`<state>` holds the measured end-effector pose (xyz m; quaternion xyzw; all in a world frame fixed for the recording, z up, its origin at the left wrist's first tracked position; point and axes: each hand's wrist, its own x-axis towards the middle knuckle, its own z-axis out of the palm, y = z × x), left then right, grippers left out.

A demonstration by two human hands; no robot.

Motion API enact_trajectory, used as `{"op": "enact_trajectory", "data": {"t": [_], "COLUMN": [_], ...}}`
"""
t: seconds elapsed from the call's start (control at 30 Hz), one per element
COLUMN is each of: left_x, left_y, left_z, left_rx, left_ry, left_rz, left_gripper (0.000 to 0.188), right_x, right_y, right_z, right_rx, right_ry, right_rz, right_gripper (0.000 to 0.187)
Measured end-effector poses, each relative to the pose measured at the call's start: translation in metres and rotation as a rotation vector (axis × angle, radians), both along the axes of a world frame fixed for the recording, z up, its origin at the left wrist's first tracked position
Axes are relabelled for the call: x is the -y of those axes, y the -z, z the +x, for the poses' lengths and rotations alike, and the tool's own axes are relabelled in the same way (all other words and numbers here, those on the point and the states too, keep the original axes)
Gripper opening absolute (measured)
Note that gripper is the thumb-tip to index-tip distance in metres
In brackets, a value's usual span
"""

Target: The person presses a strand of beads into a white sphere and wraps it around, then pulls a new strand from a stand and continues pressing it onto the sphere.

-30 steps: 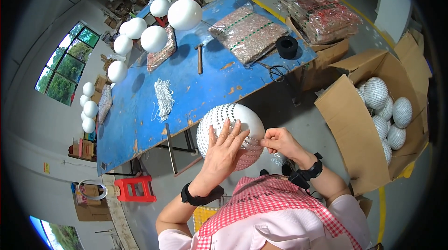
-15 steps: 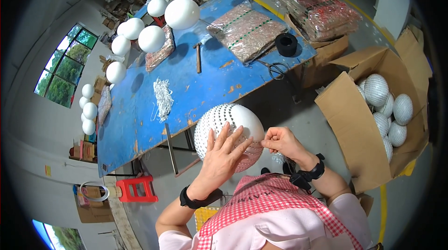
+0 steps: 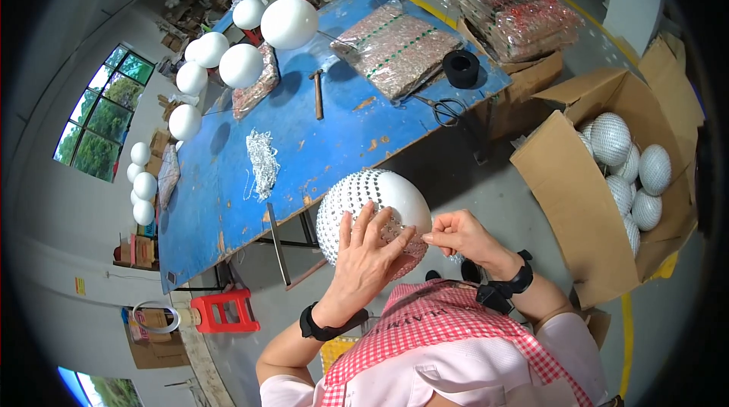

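Note:
In front of me is a white ball (image 3: 406, 198), its left side covered with curved rows of small silvery beads and its right side bare and smooth. My left hand (image 3: 366, 244) lies on the front of the ball, fingers spread over the beaded rows. At the ball's right edge, my right hand (image 3: 467, 238) pinches thumb and forefinger together on a thin bead strand, mostly hidden by the fingers. A bit of silvery strand (image 3: 456, 257) shows below that hand. The underside of the ball is out of sight behind my left hand.
Beyond the ball stands a blue table (image 3: 304, 156) with a silvery bead bundle (image 3: 262, 165), a hammer (image 3: 317, 96), scissors (image 3: 446, 111), black tape (image 3: 462, 69) and a wrapped pack (image 3: 391, 50). White balls (image 3: 288, 23) stand above it. A carton (image 3: 573, 206) of beaded balls is at right, a red stool (image 3: 226, 310) at left.
My left fingers have bent slightly and drawn closer together on the ball. The right hand stays pinched at the ball's edge. The view has shifted a little.

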<state>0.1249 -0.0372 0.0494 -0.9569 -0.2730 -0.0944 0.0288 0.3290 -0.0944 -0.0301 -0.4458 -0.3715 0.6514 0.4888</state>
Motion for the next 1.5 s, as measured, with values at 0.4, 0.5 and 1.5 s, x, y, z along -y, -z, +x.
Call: {"op": "enact_trajectory", "data": {"t": [0.4, 0.5, 1.5], "left_x": [0.002, 0.0, -0.002], "left_y": [-0.011, -0.003, -0.01], "left_z": [-0.008, -0.024, -0.012], "left_rx": [0.013, 0.082, 0.019], "left_ry": [-0.024, 0.028, 0.029], "left_rz": [0.023, -0.008, -0.033], "left_gripper": [0.062, 0.064, 0.055], "right_x": [0.004, 0.006, 0.01], "right_y": [0.017, 0.012, 0.007], "right_z": [-0.012, -0.015, -0.02], "right_rx": [-0.005, 0.024, 0.117], "right_ry": [0.021, 0.018, 0.222], "right_rz": [-0.017, 0.034, 0.155], "right_gripper": [0.021, 0.021, 0.014]}}
